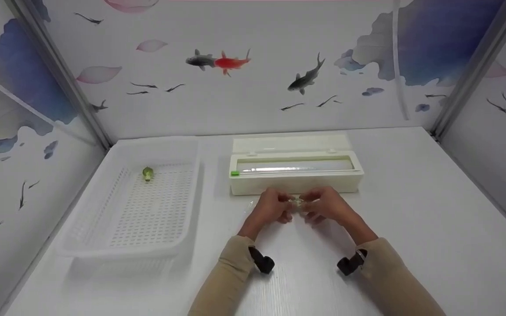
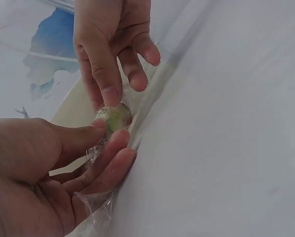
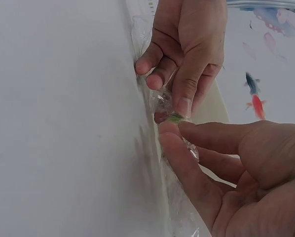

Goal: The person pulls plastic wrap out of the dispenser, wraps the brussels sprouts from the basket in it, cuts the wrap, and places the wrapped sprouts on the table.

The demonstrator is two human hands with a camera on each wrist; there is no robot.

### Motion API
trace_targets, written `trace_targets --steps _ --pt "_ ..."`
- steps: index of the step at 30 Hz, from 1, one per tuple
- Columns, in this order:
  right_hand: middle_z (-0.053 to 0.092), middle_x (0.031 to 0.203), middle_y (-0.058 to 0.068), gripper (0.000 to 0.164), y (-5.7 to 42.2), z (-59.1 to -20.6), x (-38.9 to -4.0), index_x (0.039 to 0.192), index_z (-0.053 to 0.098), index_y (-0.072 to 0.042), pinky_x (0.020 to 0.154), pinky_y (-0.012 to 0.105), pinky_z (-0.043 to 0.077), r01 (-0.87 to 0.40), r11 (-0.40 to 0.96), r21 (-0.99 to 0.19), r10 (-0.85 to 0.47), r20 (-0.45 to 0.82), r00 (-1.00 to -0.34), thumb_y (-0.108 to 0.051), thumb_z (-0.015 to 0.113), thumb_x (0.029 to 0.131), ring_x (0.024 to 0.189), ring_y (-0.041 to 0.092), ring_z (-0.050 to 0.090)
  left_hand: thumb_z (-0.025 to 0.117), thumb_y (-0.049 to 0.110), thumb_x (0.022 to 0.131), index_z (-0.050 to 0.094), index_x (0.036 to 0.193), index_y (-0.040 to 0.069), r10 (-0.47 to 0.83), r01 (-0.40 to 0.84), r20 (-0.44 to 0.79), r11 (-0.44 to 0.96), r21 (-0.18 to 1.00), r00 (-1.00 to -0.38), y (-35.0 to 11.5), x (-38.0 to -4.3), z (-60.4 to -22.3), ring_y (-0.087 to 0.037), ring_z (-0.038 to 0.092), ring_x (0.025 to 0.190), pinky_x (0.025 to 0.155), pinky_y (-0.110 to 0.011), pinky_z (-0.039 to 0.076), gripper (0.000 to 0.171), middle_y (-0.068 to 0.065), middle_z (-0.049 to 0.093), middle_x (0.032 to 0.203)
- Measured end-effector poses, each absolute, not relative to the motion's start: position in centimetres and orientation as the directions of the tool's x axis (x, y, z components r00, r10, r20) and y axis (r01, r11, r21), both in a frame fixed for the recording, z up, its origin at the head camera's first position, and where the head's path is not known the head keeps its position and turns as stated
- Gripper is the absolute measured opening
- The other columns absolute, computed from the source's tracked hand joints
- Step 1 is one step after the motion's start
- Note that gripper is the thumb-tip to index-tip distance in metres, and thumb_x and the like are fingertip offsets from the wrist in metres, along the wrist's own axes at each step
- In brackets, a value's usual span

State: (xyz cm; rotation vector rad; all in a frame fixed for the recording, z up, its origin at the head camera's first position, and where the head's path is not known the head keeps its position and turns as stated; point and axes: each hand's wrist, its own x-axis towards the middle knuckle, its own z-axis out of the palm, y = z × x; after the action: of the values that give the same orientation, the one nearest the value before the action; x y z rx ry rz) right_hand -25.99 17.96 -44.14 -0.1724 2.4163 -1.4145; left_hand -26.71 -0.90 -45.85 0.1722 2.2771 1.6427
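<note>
Diffuse light is brightening the desk; a faint shadow is lying below the basket near the front left corner, clear wrap is glinting, and wrist views are looking dimmer.

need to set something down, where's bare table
Bare: table right of the cling film dispenser; a narrower strip between dispenser and plastic basket. Crowded: before the dispenser, where left hand and right hand hold a film-wrapped green piece.

Green item partly hidden by fingers, sleeves cropped at head view's bottom
</note>
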Motion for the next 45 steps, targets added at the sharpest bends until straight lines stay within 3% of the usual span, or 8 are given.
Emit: trace_targets --steps 15,20,24,28,32,34,40,45 --pt "0.074 0.102 0.017 0.027 18.6 -44.2 -26.4 0.12 0.069 0.002 0.064 0.032 0.063 0.061 0.561 -0.825 -0.262 -0.248 -0.933 -0.007 0.066 0.095 0.071 0.017 0.073 0.067 0.01 0.095 0.073 0.113 0.002 0.27 -0.084 -0.189 0.358 0.93 -0.944 -0.8 -25.9 -43.2 -0.016 0.073 0.067 0.056 -0.027 0.061 0.02 -0.011 0.075 0.1" --pt "0.074 0.107 0.017 0.029 19.1 -44.0 -25.9 0.121 0.069 0.001 0.065 0.032 0.063 0.03 0.566 -0.824 -0.297 -0.238 -0.925 -0.009 0.069 0.094 0.071 0.015 0.071 0.066 0.017 0.097 0.077 0.097 0.002 0.417 -0.01 -0.253 0.504 0.864 -0.873 0.0 -23.8 -42.4 -0.018 0.071 0.06 0.051 -0.029 0.059 0.019 -0.012 0.076 0.089" --pt "0.073 0.109 0.019 0.03 19.6 -43.9 -24.7 0.122 0.068 0.003 0.064 0.034 0.064 0.034 0.512 -0.858 -0.347 -0.243 -0.906 -0.01 0.068 0.095 0.072 0.015 0.071 0.067 0.023 0.097 0.075 0.085 0.002 0.402 0.021 -0.305 0.633 0.774 -0.863 0.7 -21.2 -42.1 -0.019 0.067 0.054 0.048 -0.03 0.058 0.026 -0.013 0.073 0.078" --pt "0.073 0.105 0.015 0.033 20.6 -44.2 -23.5 0.123 0.066 0.004 0.065 0.035 0.064 0.079 0.466 -0.881 -0.374 -0.277 -0.885 -0.014 0.068 0.096 0.072 0.018 0.073 0.068 0.026 0.097 0.074 0.094 -0.001 0.358 0.03 -0.298 0.682 0.731 -0.885 0.3 -19.9 -42.0 -0.017 0.063 0.052 0.047 -0.029 0.055 0.028 -0.009 0.069 0.067" --pt "0.074 0.103 0.011 0.04 21.3 -44.2 -22.6 0.126 0.064 0.004 0.066 0.034 0.064 0.118 0.43 -0.895 -0.38 -0.298 -0.876 -0.021 0.069 0.096 0.074 0.017 0.073 0.066 0.025 0.098 0.073 0.1 -0.002 0.349 0.069 -0.244 0.686 0.725 -0.905 -0.1 -19.6 -42.1 -0.01 0.053 0.049 0.043 -0.021 0.04 0.028 -0.002 0.061 0.059" --pt "0.075 0.103 0.01 0.044 21.4 -44.2 -22.2 0.127 0.064 0.003 0.066 0.032 0.064 0.135 0.414 -0.9 -0.378 -0.305 -0.874 -0.025 0.07 0.095 0.074 0.015 0.072 0.065 0.026 0.098 0.072 0.106 -0.002 0.346 0.085 -0.217 0.681 0.727 -0.913 -0.2 -19.4 -42.2 -0.01 0.052 0.054 0.046 -0.021 0.037 0.03 -0.003 0.065 0.065" --pt "0.075 0.103 0.01 0.054 20.9 -44.1 -21.5 0.131 0.06 0.002 0.064 0.031 0.063 0.152 0.375 -0.915 -0.422 -0.314 -0.85 -0.031 0.074 0.091 0.075 0.014 0.07 0.063 0.028 0.1 0.059 0.135 0.0 0.371 0.139 -0.106 0.576 0.806 -0.923 0.2 -18.8 -42.4 -0.02 0.072 0.09 0.069 -0.027 0.059 0.046 -0.015 0.073 0.115" --pt "0.076 0.099 0.01 0.054 20.5 -43.7 -21.3 0.131 0.059 0.001 0.062 0.032 0.063 0.151 0.364 -0.919 -0.461 -0.319 -0.828 -0.032 0.075 0.09 0.073 0.015 0.071 0.065 0.021 0.098 0.061 0.134 0.001 0.372 0.121 -0.052 0.426 0.896 -0.927 0.1 -18.9 -42.6 -0.021 0.074 0.09 0.065 -0.026 0.061 0.041 -0.017 0.071 0.119"
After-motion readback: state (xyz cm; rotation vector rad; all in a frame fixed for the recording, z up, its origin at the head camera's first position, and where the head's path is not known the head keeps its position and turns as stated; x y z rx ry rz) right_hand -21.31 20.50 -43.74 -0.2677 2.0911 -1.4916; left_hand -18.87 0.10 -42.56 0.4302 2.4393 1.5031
